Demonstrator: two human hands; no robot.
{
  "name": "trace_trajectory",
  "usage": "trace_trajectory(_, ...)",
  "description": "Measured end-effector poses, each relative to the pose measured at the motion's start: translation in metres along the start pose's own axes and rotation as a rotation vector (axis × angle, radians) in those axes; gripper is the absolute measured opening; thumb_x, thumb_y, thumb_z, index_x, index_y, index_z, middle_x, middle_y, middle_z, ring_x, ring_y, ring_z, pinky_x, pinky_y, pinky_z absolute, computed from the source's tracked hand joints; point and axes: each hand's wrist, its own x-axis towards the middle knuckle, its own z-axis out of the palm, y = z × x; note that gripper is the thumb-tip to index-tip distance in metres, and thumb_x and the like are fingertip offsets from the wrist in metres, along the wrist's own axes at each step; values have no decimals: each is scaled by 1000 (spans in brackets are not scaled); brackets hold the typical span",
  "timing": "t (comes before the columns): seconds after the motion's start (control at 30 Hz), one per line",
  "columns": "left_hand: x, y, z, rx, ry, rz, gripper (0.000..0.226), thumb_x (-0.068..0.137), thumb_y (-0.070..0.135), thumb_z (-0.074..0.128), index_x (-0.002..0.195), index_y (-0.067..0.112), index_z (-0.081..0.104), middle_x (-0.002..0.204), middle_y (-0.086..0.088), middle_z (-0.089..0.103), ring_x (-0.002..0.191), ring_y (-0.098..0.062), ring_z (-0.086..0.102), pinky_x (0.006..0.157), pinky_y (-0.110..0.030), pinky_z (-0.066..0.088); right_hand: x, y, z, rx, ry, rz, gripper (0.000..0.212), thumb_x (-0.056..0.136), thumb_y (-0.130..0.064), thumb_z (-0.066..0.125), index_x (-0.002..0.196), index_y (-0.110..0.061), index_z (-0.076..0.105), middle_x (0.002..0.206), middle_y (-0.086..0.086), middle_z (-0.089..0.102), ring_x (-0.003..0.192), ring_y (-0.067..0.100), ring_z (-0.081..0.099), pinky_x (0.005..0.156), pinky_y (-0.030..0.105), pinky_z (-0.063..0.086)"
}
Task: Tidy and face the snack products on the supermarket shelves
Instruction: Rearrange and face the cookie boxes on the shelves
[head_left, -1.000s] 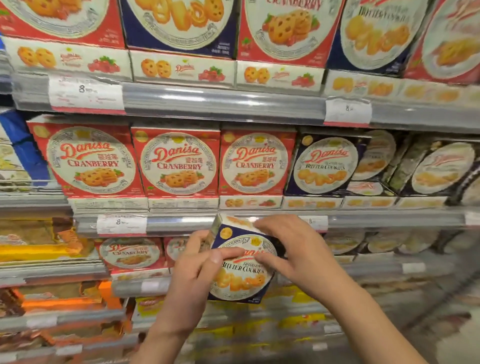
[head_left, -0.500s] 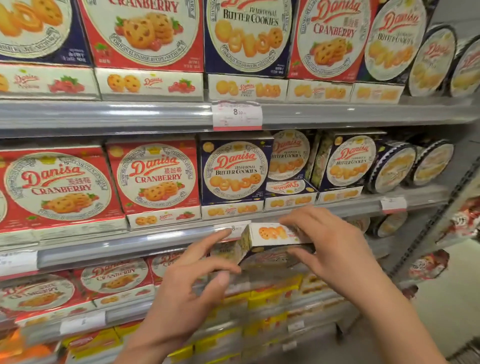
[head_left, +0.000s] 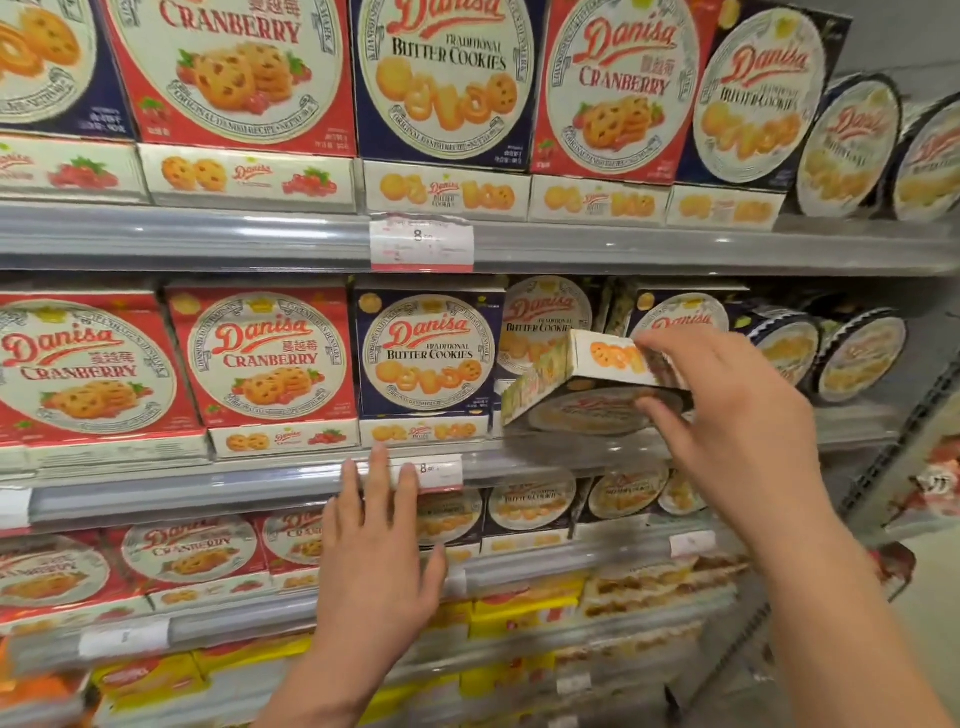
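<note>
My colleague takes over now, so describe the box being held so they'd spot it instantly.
On the middle shelf, right of the upright blue Butter Cookies box, the right hand grips a butter cookie box. Unlike its neighbours, it's tipped face-down.

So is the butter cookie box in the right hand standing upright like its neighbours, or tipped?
Tipped. The held box lies tilted, round label facing down-forward, white side panel up, gripped by the right hand; the neighbouring butter cookie box stands upright.

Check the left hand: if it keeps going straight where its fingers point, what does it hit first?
Likely the grey shelf-edge rail by the white price tag. The left hand is open, fingers pointing up at it; just above stands the navy Danisa butter cookie box. Depth is unclear.
</note>
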Motion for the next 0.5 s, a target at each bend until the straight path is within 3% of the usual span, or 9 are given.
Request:
trace_trajectory(0.3,-4,0,7,108,6,-20,90,87,56,57,162,22,21,171,-11,-6,156,-42,11,114,-62,36,30,6,15,-58,-20,-113,56,76,-12,83,128,-15,62,121,7,67,108,32,63,82,44,53)
trace_trajectory(0.5,-6,-4,3,112,-29,-4,93,78,53,62,160,22,30,169,-11,19,151,-42,27,106,-63,44,48,6,25,-70,-54,-142,53,77,-12,83,125,-14,63,117,9,67,103,34,64,76,46,55)
